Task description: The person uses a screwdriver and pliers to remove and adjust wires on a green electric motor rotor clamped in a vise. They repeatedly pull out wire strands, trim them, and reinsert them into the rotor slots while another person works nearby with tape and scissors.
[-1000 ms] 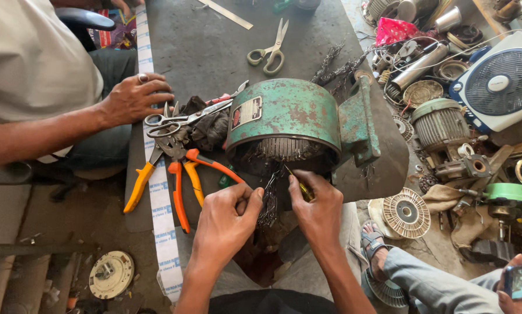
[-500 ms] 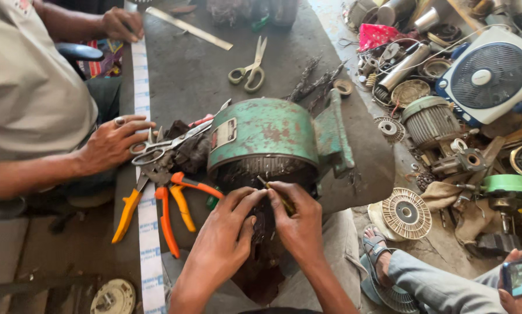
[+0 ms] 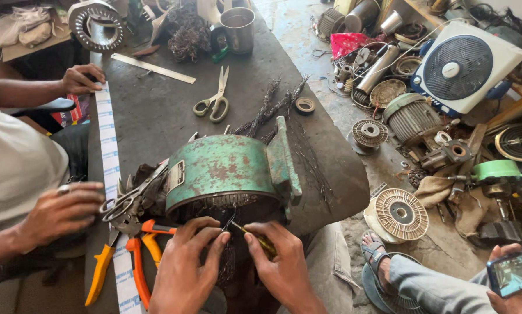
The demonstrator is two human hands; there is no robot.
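A rusty green motor housing (image 3: 226,171) lies on its side on the dark worktable (image 3: 156,110), its open end facing me with dark winding wires showing. My left hand (image 3: 185,261) pinches a strand of the wire (image 3: 229,224) at the opening. My right hand (image 3: 278,264) grips a small yellow-handled tool (image 3: 260,239), its tip pointed into the windings. Both hands touch each other below the housing.
Another person's hands (image 3: 60,212) rest at the left, near grey scissors (image 3: 130,200) and orange-handled pliers (image 3: 136,259). Green-handled scissors (image 3: 214,99), a metal ruler (image 3: 153,68) and a cup (image 3: 238,29) lie farther back. Motor parts and a white box fan (image 3: 464,67) cover the floor right.
The view has tilted up, showing more of the table's far end. My hands stay at the housing's opening, working the wire; the other person's hand has slid nearer the table edge.
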